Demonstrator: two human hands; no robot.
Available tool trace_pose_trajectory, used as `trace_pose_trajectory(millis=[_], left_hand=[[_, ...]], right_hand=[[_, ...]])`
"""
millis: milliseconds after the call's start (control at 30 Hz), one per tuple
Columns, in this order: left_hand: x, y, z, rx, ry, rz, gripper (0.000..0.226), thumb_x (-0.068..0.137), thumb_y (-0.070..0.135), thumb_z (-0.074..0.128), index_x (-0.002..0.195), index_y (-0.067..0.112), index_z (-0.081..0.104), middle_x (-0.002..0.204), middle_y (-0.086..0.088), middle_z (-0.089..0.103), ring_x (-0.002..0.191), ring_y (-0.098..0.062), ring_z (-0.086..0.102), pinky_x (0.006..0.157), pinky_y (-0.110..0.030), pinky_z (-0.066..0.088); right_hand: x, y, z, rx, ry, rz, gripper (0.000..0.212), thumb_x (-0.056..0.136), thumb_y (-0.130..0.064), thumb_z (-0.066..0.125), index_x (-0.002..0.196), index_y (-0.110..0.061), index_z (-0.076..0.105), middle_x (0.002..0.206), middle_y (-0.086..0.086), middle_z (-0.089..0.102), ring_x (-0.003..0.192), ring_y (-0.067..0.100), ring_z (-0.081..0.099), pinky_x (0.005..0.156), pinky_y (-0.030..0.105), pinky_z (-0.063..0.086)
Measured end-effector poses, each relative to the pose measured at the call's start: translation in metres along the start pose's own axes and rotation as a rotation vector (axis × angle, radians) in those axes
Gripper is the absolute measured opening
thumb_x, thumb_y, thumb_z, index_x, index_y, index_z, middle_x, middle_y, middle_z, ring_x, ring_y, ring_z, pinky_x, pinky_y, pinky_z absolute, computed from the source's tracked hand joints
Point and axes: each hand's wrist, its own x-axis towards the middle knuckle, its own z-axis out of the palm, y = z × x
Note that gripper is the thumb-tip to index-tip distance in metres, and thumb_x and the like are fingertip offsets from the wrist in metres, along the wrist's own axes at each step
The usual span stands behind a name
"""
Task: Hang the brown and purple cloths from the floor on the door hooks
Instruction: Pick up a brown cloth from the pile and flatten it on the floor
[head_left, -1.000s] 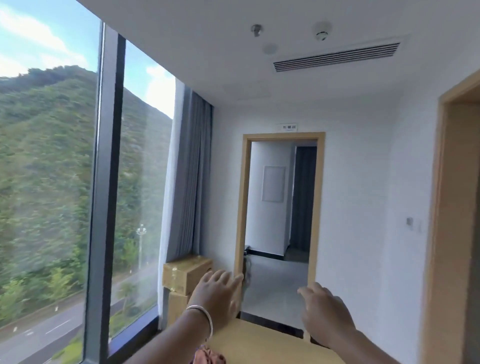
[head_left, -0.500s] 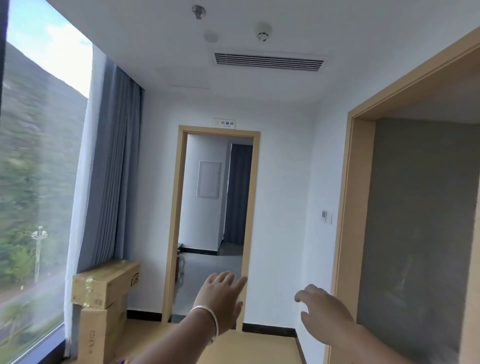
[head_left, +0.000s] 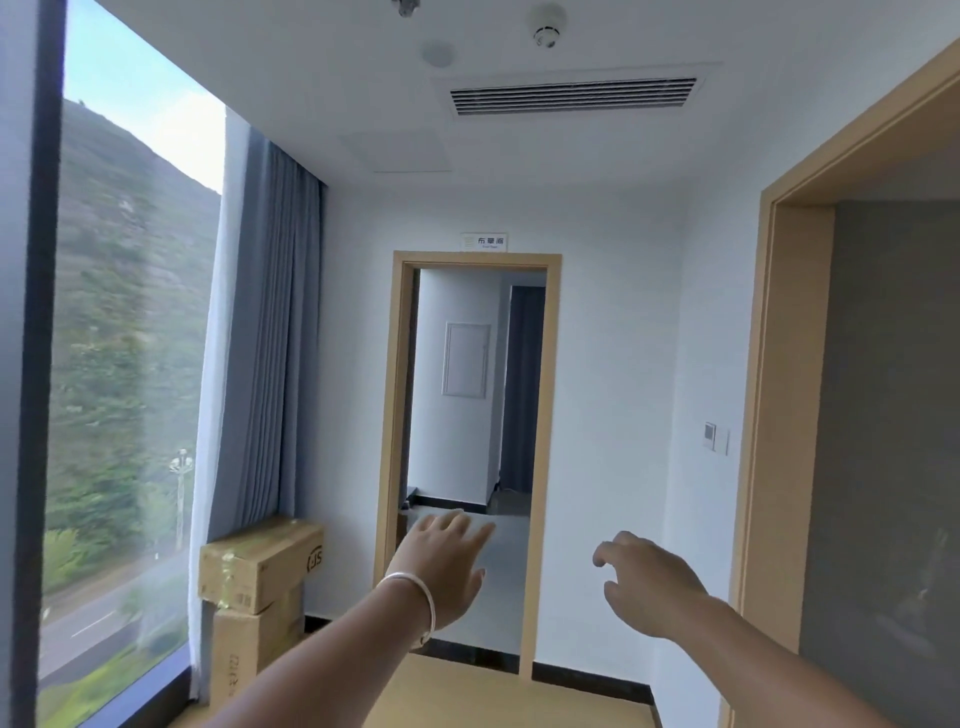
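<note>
Both the bare left hand (head_left: 447, 566), fingers straight, and the bare right hand (head_left: 649, 587), fingers loosely curled, are raised holding nothing, likely because 2 cloths aren't in view.

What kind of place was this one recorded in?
Probably a hotel or office corridor: a floor-to-ceiling window with a grey curtain, a signed doorway, and stacked cardboard boxes.

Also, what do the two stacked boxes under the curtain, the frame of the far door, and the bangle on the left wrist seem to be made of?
Stacked boxes: corrugated cardboard, it seems; matte tan, shiny clear tape, a printed logo.
Far door frame: light wood or wood-look laminate; even pale tan, smooth, no grain visible, so either is possible.
Bangle: probably silvery metal; thin, rigid, pale, with a soft shine.
</note>
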Motion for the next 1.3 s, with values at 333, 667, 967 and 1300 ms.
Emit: trace_pose_trajectory(millis=[333, 667, 967, 1300], left_hand=[[0.053, 0.011, 0.048, 0.055, -0.035, -0.028, 0.055, 0.098, 0.044, 0.04, 0.146, 0.026, 0.021, 0.147, -0.001, 0.038, 0.137, -0.022, 0.033, 0.114, -0.04, 0.029], [0.152, -0.006, 0.134, 0.014, -0.062, 0.009, 0.056, 0.097, 0.045, 0.042, 0.147, 0.027, 0.021, 0.148, -0.003, 0.038, 0.137, -0.024, 0.034, 0.114, -0.042, 0.029], [0.278, -0.048, 0.202, 0.108, -0.15, 0.009, 0.069, 0.095, 0.06, 0.031, 0.152, 0.029, 0.006, 0.16, -0.009, 0.011, 0.147, -0.03, 0.007, 0.116, -0.055, 0.011], [0.369, -0.049, 0.269, 0.023, -0.105, 0.053, 0.066, 0.095, 0.059, 0.031, 0.15, 0.028, 0.011, 0.155, -0.007, 0.024, 0.144, -0.027, 0.018, 0.116, -0.051, 0.017]], right_hand=[[0.062, 0.041, 0.034, 0.028, -0.02, -0.067, 0.038, 0.094, -0.019, 0.044, 0.13, -0.028, 0.051, 0.133, -0.007, 0.048, 0.108, 0.015, 0.054, 0.07, 0.021, 0.035], [0.147, 0.091, 0.089, -0.013, -0.044, 0.01, 0.04, 0.093, -0.018, 0.043, 0.13, -0.029, 0.05, 0.131, -0.008, 0.048, 0.11, 0.015, 0.053, 0.071, 0.022, 0.037], [0.263, 0.126, 0.114, -0.06, -0.013, 0.141, 0.051, 0.096, -0.034, 0.039, 0.145, -0.028, 0.032, 0.146, -0.007, 0.038, 0.131, 0.018, 0.037, 0.101, 0.034, 0.036], [0.333, 0.164, 0.168, -0.042, 0.018, 0.22, 0.053, 0.096, -0.047, 0.04, 0.144, -0.026, 0.035, 0.147, -0.003, 0.036, 0.133, 0.018, 0.035, 0.105, 0.034, 0.031]])
